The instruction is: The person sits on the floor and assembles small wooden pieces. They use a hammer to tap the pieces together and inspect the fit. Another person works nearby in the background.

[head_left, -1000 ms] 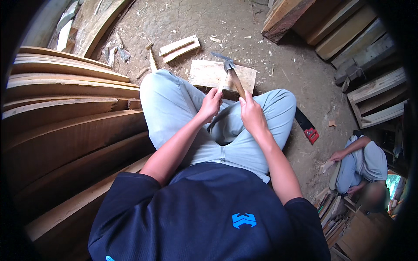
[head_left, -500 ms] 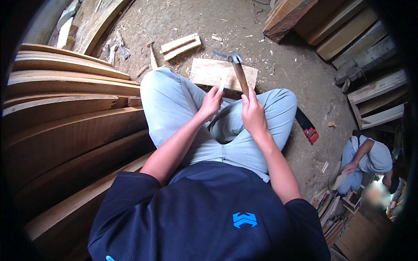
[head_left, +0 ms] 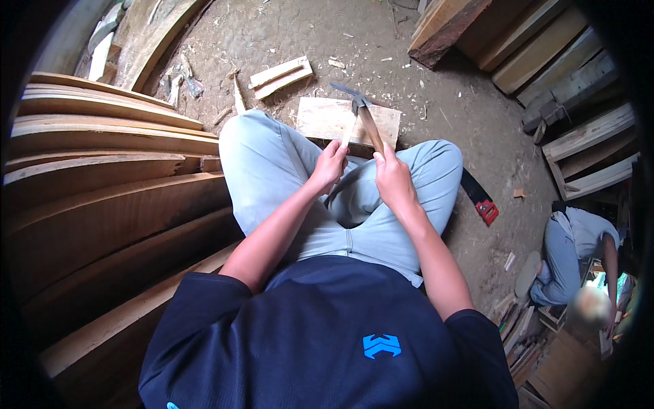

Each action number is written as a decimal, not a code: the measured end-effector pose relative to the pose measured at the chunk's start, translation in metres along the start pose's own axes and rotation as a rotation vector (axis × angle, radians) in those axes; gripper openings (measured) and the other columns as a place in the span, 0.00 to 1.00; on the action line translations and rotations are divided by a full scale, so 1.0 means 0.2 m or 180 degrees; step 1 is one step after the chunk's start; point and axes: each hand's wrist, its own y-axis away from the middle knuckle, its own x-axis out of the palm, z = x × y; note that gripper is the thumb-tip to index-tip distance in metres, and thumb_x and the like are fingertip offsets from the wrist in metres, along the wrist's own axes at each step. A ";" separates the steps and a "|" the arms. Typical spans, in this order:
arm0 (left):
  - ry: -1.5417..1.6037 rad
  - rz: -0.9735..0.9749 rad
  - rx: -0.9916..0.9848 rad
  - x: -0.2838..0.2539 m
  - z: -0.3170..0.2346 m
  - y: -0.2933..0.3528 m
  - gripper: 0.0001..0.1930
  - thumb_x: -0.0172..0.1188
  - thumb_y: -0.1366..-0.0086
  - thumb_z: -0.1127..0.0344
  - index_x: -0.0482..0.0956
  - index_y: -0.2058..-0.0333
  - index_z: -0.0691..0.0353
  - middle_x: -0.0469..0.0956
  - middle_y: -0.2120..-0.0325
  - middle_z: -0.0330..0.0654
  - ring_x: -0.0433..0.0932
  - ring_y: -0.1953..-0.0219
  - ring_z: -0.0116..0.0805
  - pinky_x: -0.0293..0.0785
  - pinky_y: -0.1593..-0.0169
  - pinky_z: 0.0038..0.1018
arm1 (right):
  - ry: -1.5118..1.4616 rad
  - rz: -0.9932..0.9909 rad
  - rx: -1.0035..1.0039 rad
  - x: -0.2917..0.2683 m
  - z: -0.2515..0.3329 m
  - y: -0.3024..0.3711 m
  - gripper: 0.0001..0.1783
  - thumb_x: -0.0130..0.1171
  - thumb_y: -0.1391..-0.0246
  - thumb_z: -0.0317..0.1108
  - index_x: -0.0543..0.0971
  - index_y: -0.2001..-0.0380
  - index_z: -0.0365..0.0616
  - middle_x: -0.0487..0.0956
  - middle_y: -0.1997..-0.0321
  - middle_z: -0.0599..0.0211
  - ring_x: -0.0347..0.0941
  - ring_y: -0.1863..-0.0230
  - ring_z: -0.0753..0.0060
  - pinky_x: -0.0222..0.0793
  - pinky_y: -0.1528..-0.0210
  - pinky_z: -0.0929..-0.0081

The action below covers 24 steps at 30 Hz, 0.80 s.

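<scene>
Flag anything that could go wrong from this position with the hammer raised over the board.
The left hand holds a thin wooden stick just beside the hammer gripped by the right hand, so a stray blow could hit fingers. The board lies on uneven dirt between the knees and might shift. A handsaw lies close by the right knee.

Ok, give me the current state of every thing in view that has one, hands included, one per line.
Wooden-handled hammer: raised, head above the board, gripped by the right hand.
Right hand: closed round the hammer handle.
Left hand: closed on a thin pale wooden stick, held upright.
Pale flat wooden board: lying flat on the dirt.
Black handsaw with red handle: lying on the ground, untouched.
Curved wooden planks: stacked.
</scene>
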 end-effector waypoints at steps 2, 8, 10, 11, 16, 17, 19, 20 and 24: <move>0.0028 -0.0018 -0.0039 0.00 -0.01 -0.01 0.13 0.43 0.24 0.55 0.69 0.61 0.57 0.63 0.82 0.31 0.58 0.86 0.20 0.54 0.86 0.21 | -0.0251 -0.0473 -0.0393 0.01 0.01 0.02 0.21 0.48 0.33 0.36 0.67 0.44 0.32 0.78 0.64 0.31 0.74 0.59 0.28 0.69 0.62 0.40; 0.0088 0.0026 -0.0075 0.00 0.01 0.00 0.12 0.44 0.24 0.55 0.68 0.61 0.56 0.62 0.82 0.31 0.56 0.87 0.20 0.52 0.86 0.21 | 0.0084 -0.0057 0.0028 0.01 -0.03 0.03 0.22 0.48 0.33 0.38 0.67 0.44 0.31 0.78 0.65 0.32 0.75 0.60 0.28 0.70 0.64 0.44; 0.0116 0.0029 -0.0128 0.00 0.00 0.00 0.12 0.43 0.24 0.55 0.68 0.61 0.56 0.62 0.82 0.30 0.56 0.87 0.20 0.52 0.86 0.21 | -0.0206 -0.0093 0.0081 -0.02 -0.01 0.02 0.22 0.47 0.32 0.38 0.68 0.45 0.31 0.78 0.65 0.32 0.75 0.60 0.29 0.71 0.64 0.46; 0.0139 0.0024 -0.0155 0.00 0.00 0.00 0.12 0.43 0.24 0.55 0.68 0.61 0.56 0.62 0.82 0.30 0.56 0.87 0.19 0.52 0.86 0.21 | -0.0366 -0.0239 0.0054 -0.03 0.01 0.02 0.22 0.47 0.32 0.38 0.69 0.45 0.31 0.78 0.65 0.33 0.75 0.60 0.29 0.71 0.64 0.46; 0.0494 0.0058 -0.0063 -0.01 -0.10 0.04 0.11 0.44 0.24 0.55 0.67 0.61 0.55 0.61 0.82 0.30 0.57 0.87 0.19 0.52 0.87 0.20 | -0.0610 -0.1240 -0.0245 -0.01 -0.03 -0.03 0.21 0.45 0.31 0.39 0.70 0.44 0.33 0.79 0.64 0.34 0.76 0.58 0.31 0.71 0.61 0.49; 0.0549 0.0053 0.0021 0.00 -0.12 0.05 0.11 0.44 0.24 0.55 0.67 0.62 0.55 0.61 0.82 0.30 0.57 0.87 0.19 0.53 0.87 0.20 | -0.0499 -0.1183 -0.0089 -0.01 -0.06 -0.06 0.23 0.47 0.32 0.38 0.68 0.41 0.35 0.79 0.60 0.34 0.76 0.55 0.32 0.71 0.58 0.48; 0.0581 0.0083 0.0188 -0.02 -0.15 0.07 0.11 0.45 0.25 0.55 0.68 0.61 0.56 0.62 0.82 0.31 0.58 0.87 0.19 0.55 0.87 0.19 | -0.0202 -0.1095 0.0041 0.02 -0.11 -0.10 0.24 0.49 0.34 0.37 0.66 0.40 0.36 0.79 0.58 0.35 0.75 0.54 0.33 0.71 0.56 0.47; 0.0546 0.0126 0.0313 -0.03 -0.17 0.08 0.11 0.46 0.25 0.55 0.68 0.61 0.57 0.62 0.82 0.31 0.58 0.87 0.19 0.55 0.87 0.19 | -0.0054 -0.1050 0.0107 0.03 -0.14 -0.12 0.25 0.49 0.35 0.37 0.66 0.39 0.36 0.79 0.57 0.35 0.75 0.53 0.33 0.70 0.54 0.47; 0.0575 0.0191 0.0669 -0.06 -0.25 0.14 0.11 0.47 0.26 0.56 0.69 0.62 0.57 0.65 0.83 0.32 0.60 0.88 0.20 0.56 0.87 0.19 | 0.0569 -0.0389 0.0487 0.10 -0.12 -0.09 0.28 0.54 0.38 0.34 0.61 0.37 0.39 0.74 0.50 0.38 0.76 0.53 0.38 0.73 0.52 0.49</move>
